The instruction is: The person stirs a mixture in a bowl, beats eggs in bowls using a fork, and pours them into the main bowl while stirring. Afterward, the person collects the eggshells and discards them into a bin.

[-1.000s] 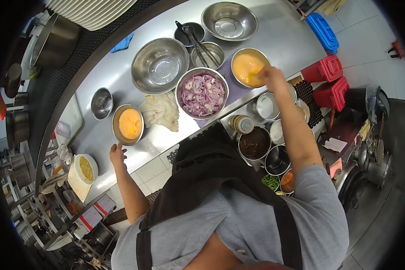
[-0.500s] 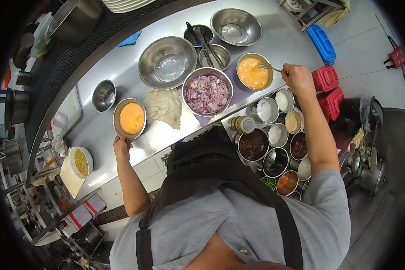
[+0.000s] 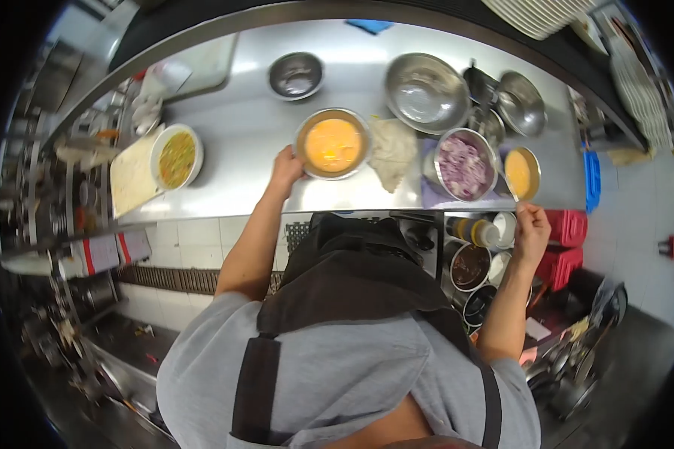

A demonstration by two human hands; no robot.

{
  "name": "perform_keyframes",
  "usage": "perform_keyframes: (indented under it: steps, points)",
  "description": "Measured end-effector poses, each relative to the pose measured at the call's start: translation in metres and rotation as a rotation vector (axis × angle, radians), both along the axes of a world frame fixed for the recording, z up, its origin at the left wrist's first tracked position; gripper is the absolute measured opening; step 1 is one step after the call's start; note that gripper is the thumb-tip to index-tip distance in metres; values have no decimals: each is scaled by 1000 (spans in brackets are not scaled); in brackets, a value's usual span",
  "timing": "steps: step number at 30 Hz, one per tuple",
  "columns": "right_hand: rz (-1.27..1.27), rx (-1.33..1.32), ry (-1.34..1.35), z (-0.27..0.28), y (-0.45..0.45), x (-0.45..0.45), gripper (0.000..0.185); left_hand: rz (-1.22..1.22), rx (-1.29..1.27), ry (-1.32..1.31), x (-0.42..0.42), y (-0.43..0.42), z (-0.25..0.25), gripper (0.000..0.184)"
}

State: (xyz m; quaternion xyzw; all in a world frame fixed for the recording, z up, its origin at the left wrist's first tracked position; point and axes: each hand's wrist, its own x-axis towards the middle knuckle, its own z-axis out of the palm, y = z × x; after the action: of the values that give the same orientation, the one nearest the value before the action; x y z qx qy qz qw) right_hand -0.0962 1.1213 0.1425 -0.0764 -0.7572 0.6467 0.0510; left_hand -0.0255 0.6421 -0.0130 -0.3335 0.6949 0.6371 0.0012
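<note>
Since the earlier frame the view had swung toward the left hand (image 3: 287,168), bringing the left bowl (image 3: 337,114) near its middle. The left fingers were curled in at the rim, gripping it, so the bowl sat just to their right; its orange liquid (image 3: 329,146) showed brighter yellow patches and, as far as could be judged, was not fully blended. On the other side, the fingers of the right hand (image 3: 533,224) were closed around a slim utensil (image 3: 515,194) that ran toward the right bowl (image 3: 535,176), just beyond the fingertips; blur hid whether its tip touched the contents, which looked smoother and seemed further along. Sliced onions (image 3: 462,166) already lay cut in a steel pot (image 3: 430,173), beyond the right fingers and to their left, and chopped food (image 3: 176,159) lay ready well left of the left fingers. No brand or word could be read: the red-striped boxes (image 3: 105,253), left of the left fingers and nearer the body, bore no legible print, and the yellow-banded jar (image 3: 472,230), left of the right fingers, was too small and blurred.
</note>
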Motion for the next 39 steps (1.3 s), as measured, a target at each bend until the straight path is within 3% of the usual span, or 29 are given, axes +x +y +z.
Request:
perform_keyframes:
  steps: [2, 6, 8, 10, 11, 12, 14, 15, 18, 20, 22, 25, 27, 28, 31, 33, 34, 36, 38, 39]
  points:
    - [225, 127, -81, 14, -62, 18, 8, -54, -63, -61, 5, 1, 11, 24]
    - [620, 609, 180, -3, -169, 27, 12, -131, -31, -39, 19, -4, 27, 29]
    - [697, 719, 289, -1, -211, 27, 14, -174, -3, -18, 29, -7, 49, 28]
    - [759, 1094, 435, -10, -239, 23, 15, -155, 22, -10, 39, -12, 56, 28]
    - [829, 1132, 388, -16, -248, 23, 14, -172, 59, 2, 45, -14, 59, 28]
    - [842, 1131, 399, -18, -258, 26, 14, -156, 59, 4, 50, -18, 62, 28]
    - [945, 817, 166, -22, -275, 36, 14, -176, 45, -13, 61, -25, 67, 28]
    - [920, 793, 10, -44, -277, 28, 14, -170, 47, -2, 66, -29, 66, 28]
    - [752, 651, -3, -53, -289, 12, 15, -92, 5, 21, 80, -42, 62, 26]
    - [808, 785, 128, -40, -297, 34, 16, -60, 0, 13, 82, -57, 67, 25]
    - [960, 711, -55, -36, -304, 46, 16, -84, 29, 31, 87, -65, 74, 23]
    - [838, 656, -126, -55, -303, 37, 15, -101, 51, 59, 90, -73, 76, 21]
    - [727, 734, 98, -44, -311, 48, 14, -97, 22, 62, 88, -75, 76, 17]
    - [848, 730, 111, -44, -311, 56, 14, -122, 26, 62, 87, -76, 76, 17]
    - [899, 577, -90, -33, -309, 60, 16, -155, 36, 10, 81, -76, 76, 15]
    - [604, 624, 13, -34, -306, 54, 18, -169, 62, 23, 76, -68, 80, 15]
    - [598, 621, 9, -33, -304, 59, 18, -158, 81, 37, 75, -67, 81, 15]
    - [842, 765, 92, -32, -302, 73, 17, -177, 69, 27, 69, -64, 74, 16]
    - [775, 509, 14, -38, -290, 64, 13, -177, 74, 49, 68, -63, 64, 22]
    - [657, 554, 20, -52, -279, 52, 14, -197, 39, 40, 68, -62, 69, 26]
